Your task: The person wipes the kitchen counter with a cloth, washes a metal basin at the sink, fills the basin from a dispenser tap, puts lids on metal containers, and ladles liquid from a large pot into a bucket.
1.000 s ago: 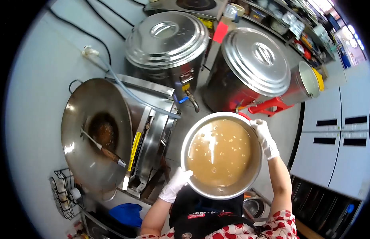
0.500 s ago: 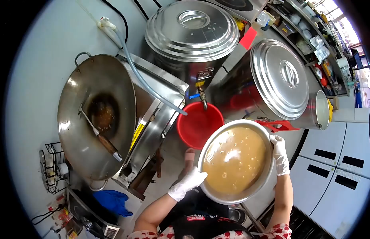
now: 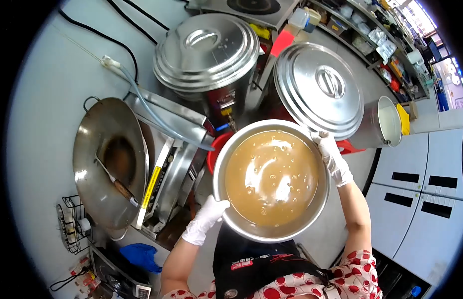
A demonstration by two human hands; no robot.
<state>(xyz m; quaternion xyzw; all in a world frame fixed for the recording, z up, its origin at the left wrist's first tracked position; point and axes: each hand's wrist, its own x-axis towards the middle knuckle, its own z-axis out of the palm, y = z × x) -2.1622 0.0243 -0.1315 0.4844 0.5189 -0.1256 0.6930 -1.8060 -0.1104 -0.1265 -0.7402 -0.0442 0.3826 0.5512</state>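
A wide metal basin (image 3: pixel 219 174) full of cloudy brown liquid (image 3: pixel 271 182) with bubbles on top is held up in front of my apron. My left hand (image 3: pixel 209 213), in a white glove, grips its lower left rim with the thumb over the edge. On the upper right rim my right hand (image 3: pixel 331 152), gloved too, is closed the same way. The fingers under the basin are hidden on both sides. Behind the basin's left edge shows part of a red bucket (image 3: pixel 217 149), below the tap of a steel barrel.
To the left a large wok (image 3: pixel 112 199) with a wooden-handled ladle (image 3: pixel 123 189) sits on a stove. Two lidded steel barrels (image 3: pixel 206 55) (image 3: pixel 318 92) stand ahead, with a metal pail (image 3: pixel 378 124) at the right. A hose (image 3: pixel 156 117) hangs over the stove. White cabinets (image 3: pixel 405 199) line the right.
The basin has moved left and up in view, held in both hands, and now covers much of the red bucket. The surroundings have shifted left as my head turned.
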